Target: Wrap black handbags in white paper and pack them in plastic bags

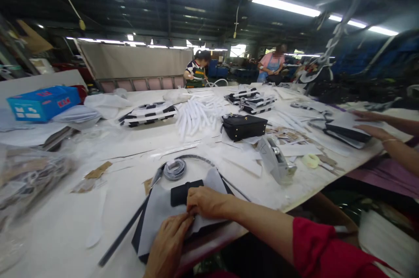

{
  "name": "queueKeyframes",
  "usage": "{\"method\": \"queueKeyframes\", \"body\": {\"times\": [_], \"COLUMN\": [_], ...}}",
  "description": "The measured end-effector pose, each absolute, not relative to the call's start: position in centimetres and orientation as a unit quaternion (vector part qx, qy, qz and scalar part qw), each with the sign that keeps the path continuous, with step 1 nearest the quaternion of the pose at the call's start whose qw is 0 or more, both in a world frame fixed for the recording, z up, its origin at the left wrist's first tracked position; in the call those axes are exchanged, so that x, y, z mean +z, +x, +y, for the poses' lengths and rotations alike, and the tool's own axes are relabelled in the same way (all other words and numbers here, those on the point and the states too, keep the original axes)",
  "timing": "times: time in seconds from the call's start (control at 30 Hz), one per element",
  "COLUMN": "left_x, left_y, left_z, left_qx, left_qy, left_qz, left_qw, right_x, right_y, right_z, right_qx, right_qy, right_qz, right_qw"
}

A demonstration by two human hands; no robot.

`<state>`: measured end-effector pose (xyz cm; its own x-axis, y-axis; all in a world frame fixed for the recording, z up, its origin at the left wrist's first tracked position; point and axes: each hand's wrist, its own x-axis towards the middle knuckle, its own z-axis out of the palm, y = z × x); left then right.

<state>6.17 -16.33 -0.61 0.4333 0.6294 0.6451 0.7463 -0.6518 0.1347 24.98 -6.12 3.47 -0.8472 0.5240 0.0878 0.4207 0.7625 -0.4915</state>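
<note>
Close to the table's near edge lies a black bag (139, 232), partly covered by a pale sheet (159, 208). My left hand (170, 241) rests at its near side, fingers bent and pressed together. Over the sheet, beside a small black piece (181, 194), my right hand (207, 201) is closed in a pinch. The fingertips of both hands meet, and what they pinch is hidden. A long dark strip (126, 228) runs out to the left of the bag. Just beyond it lies a coiled grey strip (174, 169).
Beyond are a tape dispenser (275, 160), a black handbag (245, 127), a pile of white tubes (196, 114) and black-and-white bags (150, 114). A blue box (44, 102) stands left. A co-worker's hands (373, 127) work at right; two people stand farther back.
</note>
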Motion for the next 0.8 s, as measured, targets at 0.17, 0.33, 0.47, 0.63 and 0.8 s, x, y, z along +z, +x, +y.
{"method": "queueKeyframes", "body": {"times": [0.17,0.33,0.47,0.63,0.8], "left_x": [-0.7,-0.3,0.3,0.2,-0.1], "left_y": [6.3,6.4,6.5,6.4,6.4], "left_z": [-15.9,-15.9,-16.0,-16.0,-16.8], "left_qx": [-0.307,-0.294,-0.302,-0.329,-0.343], "left_qy": [-0.84,-0.848,-0.853,-0.843,-0.839], "left_qz": [-0.439,-0.434,-0.42,-0.418,-0.416], "left_qw": [0.082,0.079,0.075,0.084,0.078], "right_x": [3.4,5.2,6.5,6.7,5.7], "right_y": [24.8,24.6,24.5,23.6,21.6], "right_z": [-5.7,-5.7,-6.3,-8.1,-11.3], "right_qx": [0.25,0.18,0.09,0.04,0.027], "right_qy": [-0.236,-0.224,-0.201,-0.236,-0.418], "right_qz": [-0.934,-0.957,-0.975,-0.971,-0.906], "right_qw": [0.1,0.045,0.003,-0.001,0.07]}}
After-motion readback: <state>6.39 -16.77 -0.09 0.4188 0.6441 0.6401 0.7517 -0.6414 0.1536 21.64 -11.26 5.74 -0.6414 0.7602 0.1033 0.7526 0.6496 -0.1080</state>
